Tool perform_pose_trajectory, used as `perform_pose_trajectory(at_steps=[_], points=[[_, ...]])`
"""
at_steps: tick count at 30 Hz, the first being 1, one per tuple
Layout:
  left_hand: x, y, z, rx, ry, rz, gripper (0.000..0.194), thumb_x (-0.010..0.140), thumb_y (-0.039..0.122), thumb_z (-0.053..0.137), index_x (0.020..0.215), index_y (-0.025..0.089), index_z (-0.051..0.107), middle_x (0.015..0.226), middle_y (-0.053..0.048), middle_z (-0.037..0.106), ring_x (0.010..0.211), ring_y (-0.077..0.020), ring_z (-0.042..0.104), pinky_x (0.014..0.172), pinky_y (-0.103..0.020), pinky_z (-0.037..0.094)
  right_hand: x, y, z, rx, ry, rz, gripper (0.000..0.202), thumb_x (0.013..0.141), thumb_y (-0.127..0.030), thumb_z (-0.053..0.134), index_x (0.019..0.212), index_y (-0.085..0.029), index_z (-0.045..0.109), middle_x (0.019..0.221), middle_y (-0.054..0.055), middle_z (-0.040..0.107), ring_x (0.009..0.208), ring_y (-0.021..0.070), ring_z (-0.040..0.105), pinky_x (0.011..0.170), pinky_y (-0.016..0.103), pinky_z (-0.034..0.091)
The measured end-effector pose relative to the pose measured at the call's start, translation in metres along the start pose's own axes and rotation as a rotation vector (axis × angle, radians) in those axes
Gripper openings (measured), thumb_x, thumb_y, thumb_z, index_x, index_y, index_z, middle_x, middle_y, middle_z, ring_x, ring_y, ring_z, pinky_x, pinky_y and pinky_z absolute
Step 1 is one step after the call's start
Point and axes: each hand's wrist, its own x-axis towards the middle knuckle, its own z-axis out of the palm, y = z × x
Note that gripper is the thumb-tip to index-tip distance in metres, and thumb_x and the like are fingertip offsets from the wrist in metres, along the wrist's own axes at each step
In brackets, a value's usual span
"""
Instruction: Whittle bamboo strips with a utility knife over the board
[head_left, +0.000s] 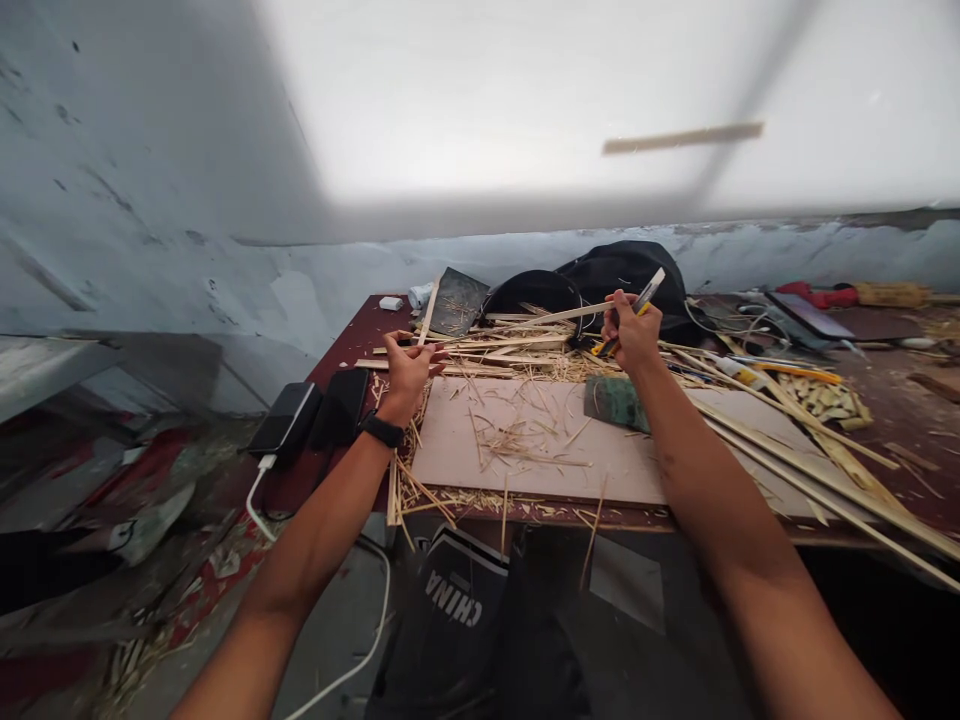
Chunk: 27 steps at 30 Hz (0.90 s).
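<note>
My right hand [634, 330] is closed around a yellow and black utility knife [648, 293], its blade pointing up and away. The same fingers pinch the end of a thin bamboo strip [574, 315], which extends left over the pile. Over the left end of the pile, my left hand [409, 372] has its thumb and fingers around the base of a short, pale bamboo strip [430, 308] that points away from me; the exact grip is partly hidden. Below my hands lies a pale board [540, 480] scattered with shavings. A green block [615, 402] sits on it beside my right forearm.
Loose bamboo strips [525, 345] pile up behind the board, and long ones [810, 475] jut past the front right edge. Phone-like black devices [339, 408] and a white cable [259, 500] are at left. A black bag [637, 270] stands against the wall.
</note>
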Motion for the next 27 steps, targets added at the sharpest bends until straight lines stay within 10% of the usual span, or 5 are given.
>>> perform_pose_trajectory(at_steps=[12,20,27], points=[[0.003,-0.003,-0.002,0.164,-0.016,0.08,0.049,0.089,0.024,0.08,0.113,0.029,0.037,0.087,0.004,0.073,0.07,-0.0162,0.075,0.066,-0.026,0.061,0.004,0.004,-0.001,-0.065,0.042,-0.029,0.055,0.069,-0.071,0.092,0.078,-0.023,0.066,0.053,-0.009,0.054,0.034,0.0053,0.037,0.032,0.024,0.032],[0.001,0.005,-0.003,0.412,0.064,0.697,0.052,0.069,0.003,0.091,0.107,0.024,0.061,0.119,-0.009,0.064,0.123,-0.0312,0.058,0.12,-0.053,0.044,0.0,0.002,0.008,-0.121,0.017,-0.039,0.051,0.071,-0.069,0.091,0.075,-0.025,0.065,0.055,-0.007,0.057,0.034,0.0058,0.037,0.032,0.024,0.033],[-0.005,-0.008,0.005,0.519,-0.238,0.729,0.053,0.079,0.003,0.086,0.113,0.027,0.054,0.102,-0.003,0.073,0.106,-0.0276,0.069,0.122,-0.058,0.04,-0.01,0.002,0.019,-0.15,-0.022,-0.016,0.053,0.071,-0.07,0.091,0.074,-0.025,0.064,0.054,-0.007,0.058,0.036,0.0061,0.04,0.032,0.023,0.033]])
